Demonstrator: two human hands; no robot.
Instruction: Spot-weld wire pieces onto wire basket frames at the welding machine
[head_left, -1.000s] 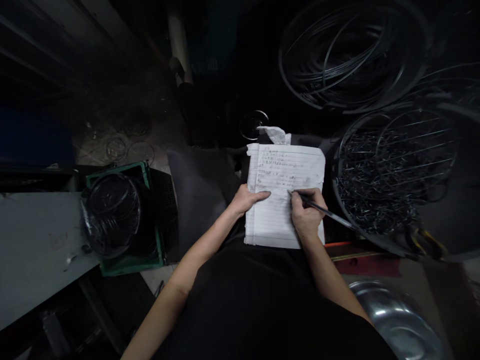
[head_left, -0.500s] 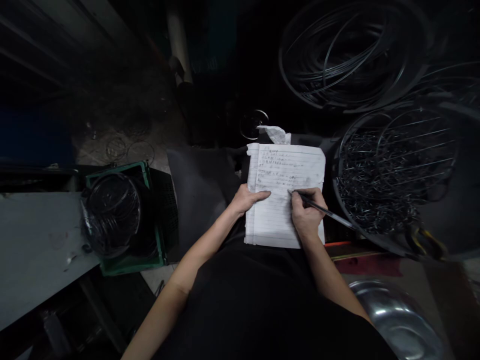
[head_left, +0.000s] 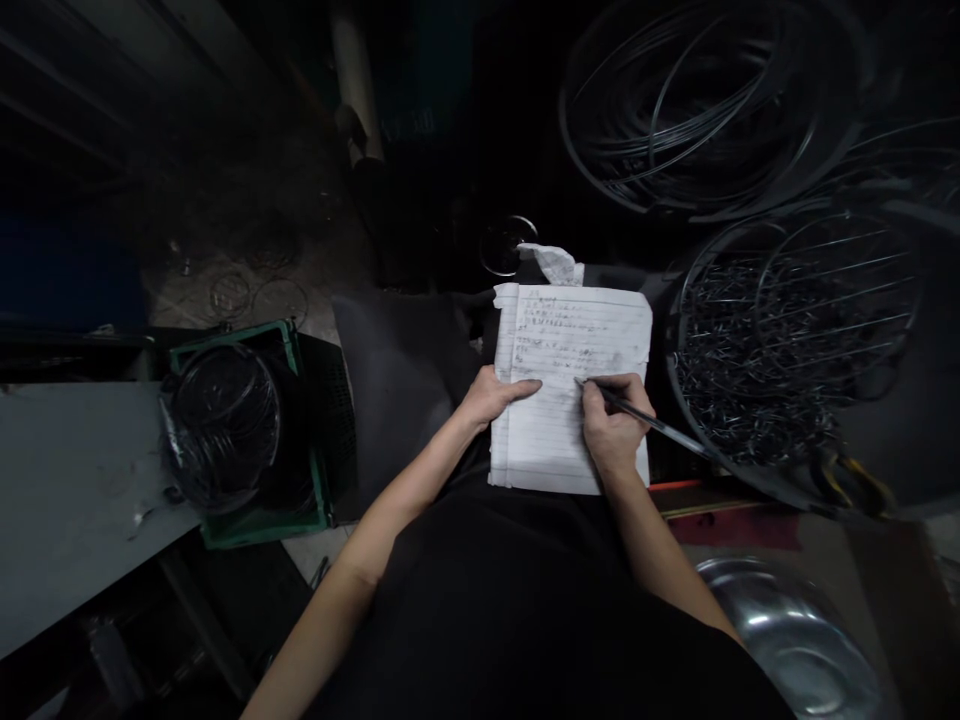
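Note:
A worn, lined notepad [head_left: 555,440] lies in front of my body, its upper half covered in handwriting. My left hand [head_left: 491,395] grips its left edge, the thumb pressed flat on the page and the other fingers hidden underneath. Pinched in my right hand [head_left: 616,420] is a dark pen [head_left: 660,427], its tip on the paper just below the written lines. The pen's back end slants down to the right. A torn, curled scrap of paper [head_left: 555,265] sticks out past the notepad's top edge.
To the right, a round tub [head_left: 679,400] holds many small bent metal pieces; pliers [head_left: 855,485] rest at its rim. Coiled wire [head_left: 697,140] fills another tub behind. A metal basin [head_left: 795,640] sits lower right. At left stands a green crate [head_left: 322,480] with a plastic-wrapped bundle [head_left: 225,430].
Almost nothing differs. The view has shifted very slightly; both hands keep their hold, and the pen tip stays at nearly the same spot on the page.

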